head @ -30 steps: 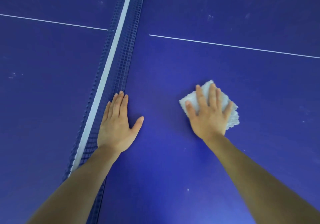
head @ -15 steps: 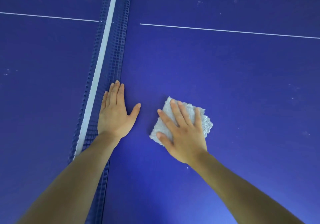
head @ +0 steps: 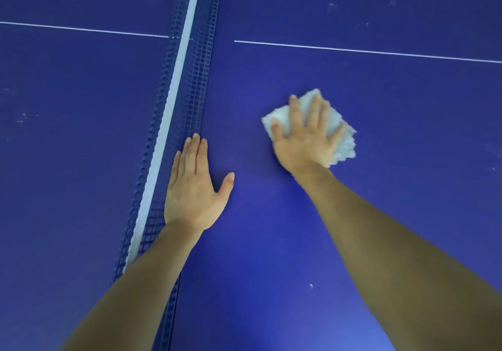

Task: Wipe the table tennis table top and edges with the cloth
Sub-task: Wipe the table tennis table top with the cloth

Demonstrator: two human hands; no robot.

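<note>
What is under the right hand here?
A white cloth lies under the right hand, pressed onto the blue table top by straight, spread fingers. Its edges show around the hand. The cloth's middle and the table beneath it are covered.

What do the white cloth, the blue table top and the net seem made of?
Cloth: soft, fluffy white fabric, perhaps microfibre or terry; its edges look fuzzy and layered.
Table top: hard, smooth painted board, matt-to-satin blue finish with faint pale scuffs.
Net: blue woven mesh, likely synthetic, with a white tape band along the top.
</note>
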